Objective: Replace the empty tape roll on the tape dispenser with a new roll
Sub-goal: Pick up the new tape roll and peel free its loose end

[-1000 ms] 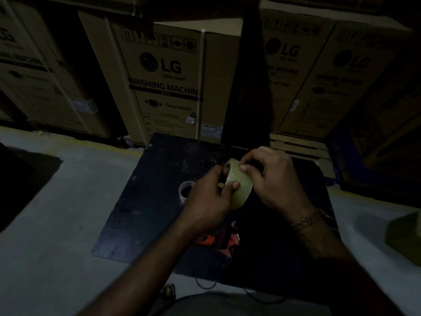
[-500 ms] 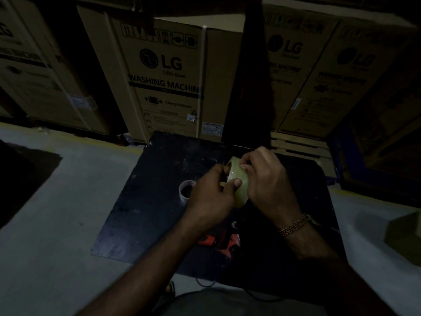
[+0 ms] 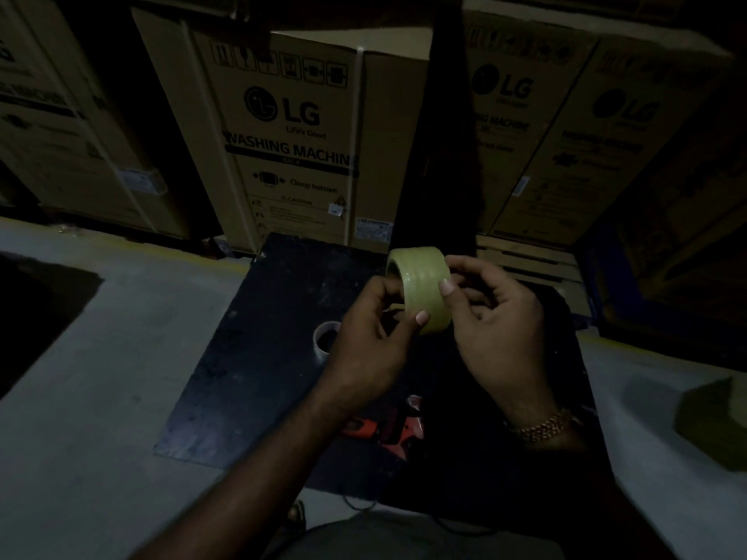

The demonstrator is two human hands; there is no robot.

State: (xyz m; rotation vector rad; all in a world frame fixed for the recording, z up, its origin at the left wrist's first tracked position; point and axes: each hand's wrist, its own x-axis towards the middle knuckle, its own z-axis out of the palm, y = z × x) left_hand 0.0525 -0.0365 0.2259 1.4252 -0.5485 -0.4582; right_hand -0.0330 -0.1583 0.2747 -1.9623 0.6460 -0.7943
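I hold a full roll of yellowish clear tape (image 3: 422,286) up over the black board (image 3: 250,357). My left hand (image 3: 372,349) grips its near side, thumb on the outer face. My right hand (image 3: 497,329) touches the roll's right side with thumb and fingertips. An empty pale tape core (image 3: 323,341) stands on the board just left of my left hand. The red-orange tape dispenser (image 3: 388,428) lies on the board below my hands, partly hidden by my left wrist.
Large cardboard washing machine boxes (image 3: 291,147) stand in a row behind the board. Grey concrete floor (image 3: 81,398) lies on both sides. A dim greenish box (image 3: 715,422) sits at the right edge. Wooden pallet slats (image 3: 525,256) show behind my right hand.
The roll has been lifted and turned, so its broad outer face now shows. My right hand has loosened from a wrap over the roll to fingertip contact at its right side.
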